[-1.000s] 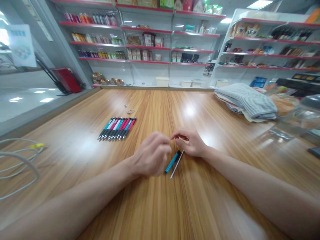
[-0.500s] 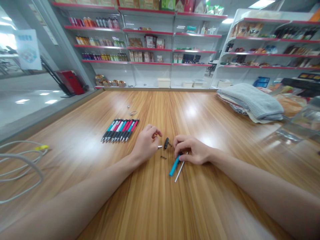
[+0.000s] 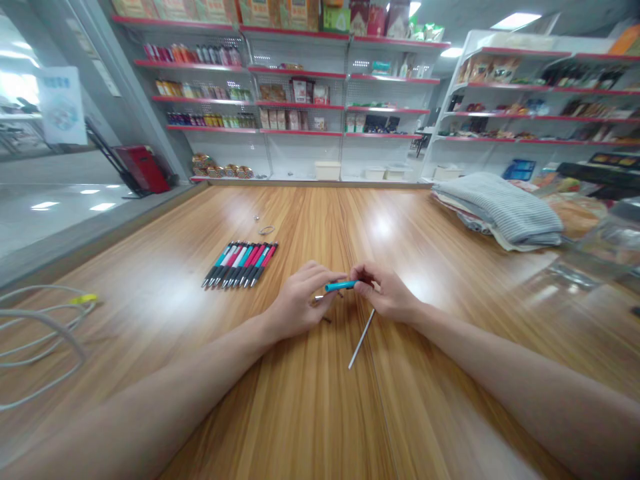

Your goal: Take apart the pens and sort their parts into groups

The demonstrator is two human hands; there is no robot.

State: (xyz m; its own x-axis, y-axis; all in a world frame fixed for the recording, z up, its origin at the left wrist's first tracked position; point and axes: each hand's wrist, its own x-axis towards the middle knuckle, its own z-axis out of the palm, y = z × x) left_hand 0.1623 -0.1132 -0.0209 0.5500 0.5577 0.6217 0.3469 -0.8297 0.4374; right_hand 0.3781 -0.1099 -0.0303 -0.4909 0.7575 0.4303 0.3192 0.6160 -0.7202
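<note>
Blue pen barrel (image 3: 341,286) lies nearly level in the pinch of my right hand (image 3: 384,288), its hollow end pointing left. My left hand (image 3: 303,300) is close beside that end, with the index finger stretched above it and the thumb apart below. Through the gap of this hand shows a small metal pen tip (image 3: 317,299). A small dark piece (image 3: 327,319) peeks out under the left thumb. On the table below my right hand lies a thin white ink refill (image 3: 361,340). The black pen part seen earlier is mostly hidden behind the hands and barrel.
Several assembled pens (image 3: 240,265) lie in a row to the left. Behind them are a small metal ring (image 3: 267,231) and a tiny bit. A white cable (image 3: 50,333) coils at far left. Folded cloths (image 3: 500,207) and a clear container (image 3: 595,247) stand right.
My right hand has lifted the blue barrel off the table and turned it level. My left hand has moved right to the barrel's end. The refill stays on the table.
</note>
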